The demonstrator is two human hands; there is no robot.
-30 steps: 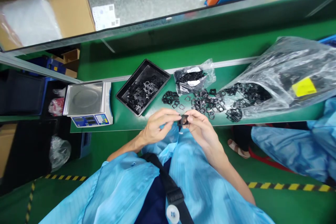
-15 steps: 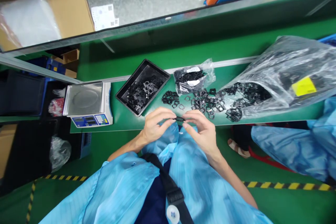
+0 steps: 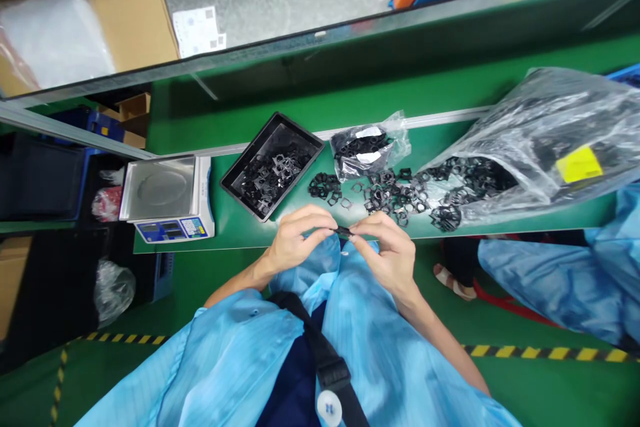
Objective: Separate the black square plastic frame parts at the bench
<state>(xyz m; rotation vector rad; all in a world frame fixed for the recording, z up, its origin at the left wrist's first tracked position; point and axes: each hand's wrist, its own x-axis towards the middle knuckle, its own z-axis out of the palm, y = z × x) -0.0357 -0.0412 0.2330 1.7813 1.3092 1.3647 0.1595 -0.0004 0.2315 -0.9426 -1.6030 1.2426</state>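
A small black plastic part (image 3: 343, 231) is pinched at both ends, just over the bench's near edge. My left hand (image 3: 299, 238) grips one end between thumb and fingers. The other end is in the fingertips of my right hand (image 3: 386, 248). Beyond my hands, loose black ring-shaped parts (image 3: 395, 195) lie scattered on the green bench. A smaller cluster of black parts (image 3: 324, 187) sits to their left. A black tray (image 3: 231, 181) holds many similar pieces, and a clear bag (image 3: 367, 145) of black parts lies behind the cluster.
A weighing scale (image 3: 167, 197) stands left on the bench (image 3: 240, 235). At right, a large plastic bag (image 3: 545, 127) spills black parts. A metal-edged shelf (image 3: 280, 40) runs across above the bench. Another person's blue sleeve (image 3: 540, 280) is at far right.
The black part has tilted slightly between my fingers. My right hand has shifted a little to the right and down; the left has barely moved.
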